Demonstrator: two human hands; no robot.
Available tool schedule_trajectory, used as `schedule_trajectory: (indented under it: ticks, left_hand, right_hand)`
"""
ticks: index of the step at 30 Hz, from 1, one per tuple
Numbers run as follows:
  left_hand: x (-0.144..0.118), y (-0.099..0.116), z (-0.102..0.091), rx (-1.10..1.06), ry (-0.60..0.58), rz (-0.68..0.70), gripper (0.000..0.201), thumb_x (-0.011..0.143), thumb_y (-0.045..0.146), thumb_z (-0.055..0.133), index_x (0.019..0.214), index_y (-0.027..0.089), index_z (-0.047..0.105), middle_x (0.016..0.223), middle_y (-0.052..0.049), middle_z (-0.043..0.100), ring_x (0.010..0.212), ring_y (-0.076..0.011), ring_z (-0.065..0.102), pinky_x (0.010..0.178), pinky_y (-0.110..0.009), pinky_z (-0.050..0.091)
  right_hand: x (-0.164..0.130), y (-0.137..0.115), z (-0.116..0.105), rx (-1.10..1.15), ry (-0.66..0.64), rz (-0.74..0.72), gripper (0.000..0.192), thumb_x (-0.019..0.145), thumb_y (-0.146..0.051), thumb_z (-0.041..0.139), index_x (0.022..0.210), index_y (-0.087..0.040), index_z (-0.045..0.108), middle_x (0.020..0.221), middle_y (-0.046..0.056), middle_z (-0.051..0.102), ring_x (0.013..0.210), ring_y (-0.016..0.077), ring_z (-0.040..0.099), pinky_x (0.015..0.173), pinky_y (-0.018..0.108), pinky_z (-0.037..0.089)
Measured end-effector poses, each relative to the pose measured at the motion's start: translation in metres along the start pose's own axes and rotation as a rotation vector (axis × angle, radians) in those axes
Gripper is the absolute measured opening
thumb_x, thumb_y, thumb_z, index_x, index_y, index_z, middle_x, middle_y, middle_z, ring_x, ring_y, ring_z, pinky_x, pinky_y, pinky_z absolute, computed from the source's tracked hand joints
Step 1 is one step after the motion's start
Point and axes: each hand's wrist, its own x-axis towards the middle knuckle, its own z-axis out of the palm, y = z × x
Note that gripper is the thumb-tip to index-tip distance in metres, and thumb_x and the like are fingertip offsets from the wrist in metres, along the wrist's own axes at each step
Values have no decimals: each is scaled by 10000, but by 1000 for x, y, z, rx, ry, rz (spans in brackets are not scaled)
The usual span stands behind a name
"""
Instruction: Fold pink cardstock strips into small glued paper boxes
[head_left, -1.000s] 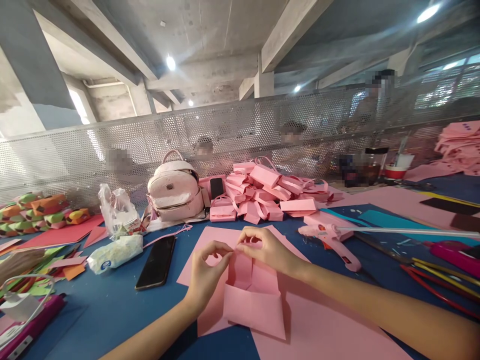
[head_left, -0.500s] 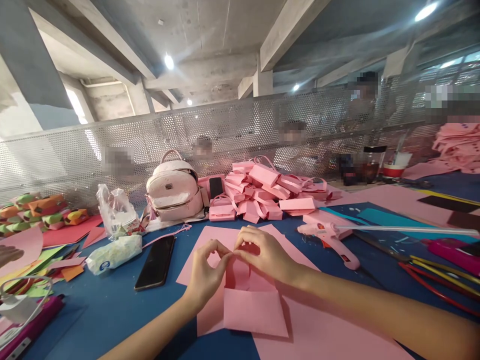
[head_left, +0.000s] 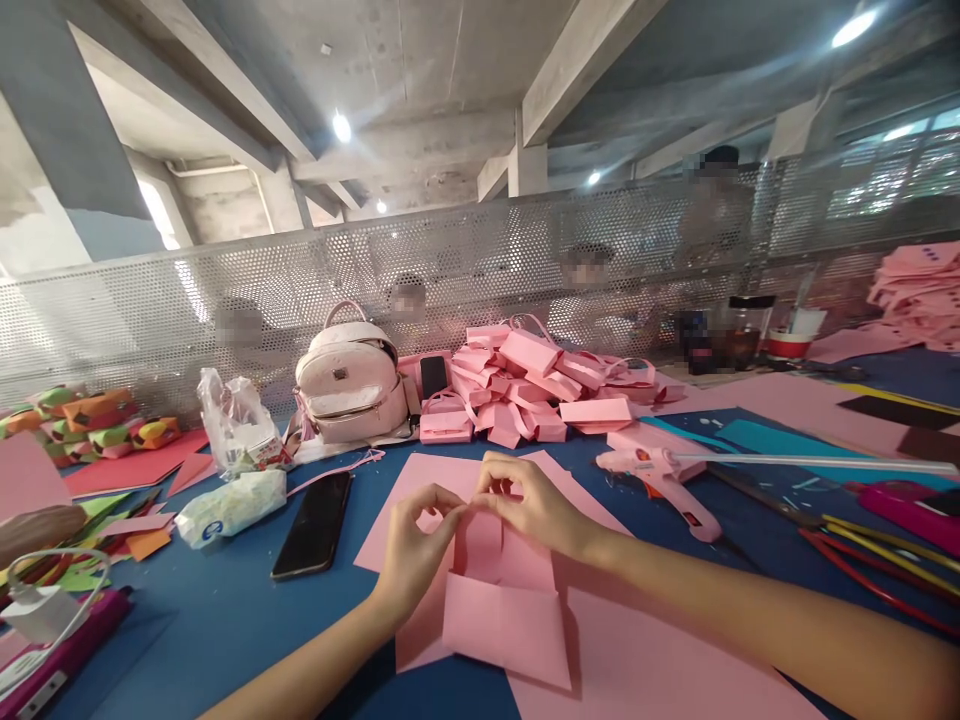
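The blue table point(head_left: 225, 620) runs wide before me, fenced at the back by the perforated metal screen point(head_left: 450, 270), with free surface at my near left beside the black phone point(head_left: 313, 524), while the heap of pink boxes point(head_left: 536, 395) and the pink glue gun point(head_left: 656, 472) crowd the far and right sides. On the large pink sheets point(head_left: 645, 660) lies the folded pink paper piece point(head_left: 504, 605), its near edge free towards me. My left hand point(head_left: 411, 550) and right hand point(head_left: 534, 505) meet at its top edge, thumbs and forefingers pinched nearly closed on that paper, though the fold itself is hidden behind my fingers and a co-worker's arm point(head_left: 37, 525) is cut off at the left.
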Motion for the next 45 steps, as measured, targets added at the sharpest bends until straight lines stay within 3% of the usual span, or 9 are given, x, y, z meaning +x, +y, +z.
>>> schedule_trajectory:
  ticks: [4, 7, 10, 16, 21, 25, 29, 35, 45]
  left_hand:
    - [-2, -5, 4, -116, -134, -76, 219, 839, 336, 611, 704, 168, 645, 621, 3, 604, 631, -155, 535, 631, -256, 392]
    - [-4, -8, 6, -129, -234, -103, 446, 898, 418, 528, 533, 176, 443, 533, 40, 368, 552, -111, 346, 546, -248, 266]
    - [-6, -8, 6, -113, -277, -109, 496, 902, 470, 502, 532, 190, 326, 576, 44, 238, 575, -104, 234, 536, -261, 189]
    - [-7, -6, 6, -109, -329, -91, 501, 890, 492, 481, 524, 197, 307, 570, 39, 248, 576, -111, 235, 537, -268, 200]
    - [-6, -10, 6, -100, -337, -100, 507, 896, 486, 477, 527, 200, 278, 578, 44, 215, 581, -111, 207, 544, -275, 164]
    - [-7, -11, 8, -99, -358, -99, 497, 903, 461, 473, 509, 191, 339, 550, 39, 275, 567, -112, 255, 545, -272, 195]
    - [-7, -8, 8, -103, -343, -90, 500, 904, 434, 487, 486, 185, 368, 527, 36, 304, 553, -113, 286, 533, -263, 224]
    - [-5, -8, 5, -113, -282, -68, 485, 918, 395, 498, 493, 163, 469, 516, 23, 404, 557, -122, 380, 561, -258, 285]
    - [2, -8, -3, -90, -267, -37, 455, 917, 372, 514, 528, 166, 397, 561, 42, 328, 587, -104, 324, 576, -247, 251]
  right_hand:
    - [1, 1, -4, 3, 66, -28, 173, 870, -219, 602, 702, -181, 594, 741, 6, 578, 704, 148, 515, 659, 270, 402]
    - [2, 3, -6, -32, 47, -23, 94, 860, -198, 608, 774, -183, 643, 801, 19, 624, 759, 160, 550, 699, 278, 424]
    - [1, 4, -5, -47, -30, 5, 64, 841, -181, 628, 803, -191, 678, 854, 24, 652, 792, 167, 583, 705, 276, 439]
    - [-2, 0, -2, -53, -31, -23, 151, 810, -114, 632, 676, -183, 649, 756, 6, 620, 719, 150, 571, 660, 263, 430]
    - [-1, 0, -3, -132, -65, -8, 90, 815, -135, 669, 754, -201, 679, 835, -2, 672, 781, 155, 609, 708, 261, 441]
    - [-3, 3, 2, -139, -73, 1, 100, 792, -123, 679, 728, -200, 678, 795, -6, 665, 749, 154, 600, 672, 253, 429]
    - [-3, 5, 5, -86, -32, 6, 161, 796, -121, 676, 649, -187, 664, 713, -10, 625, 678, 139, 564, 619, 250, 398]
    - [6, 2, -9, -38, -60, 25, 202, 853, -335, 685, 726, -185, 732, 748, 22, 665, 708, 160, 560, 655, 279, 408]
    - [10, 1, -16, -24, -8, 66, 106, 833, -233, 677, 755, -186, 729, 769, 11, 676, 700, 148, 548, 640, 264, 387]
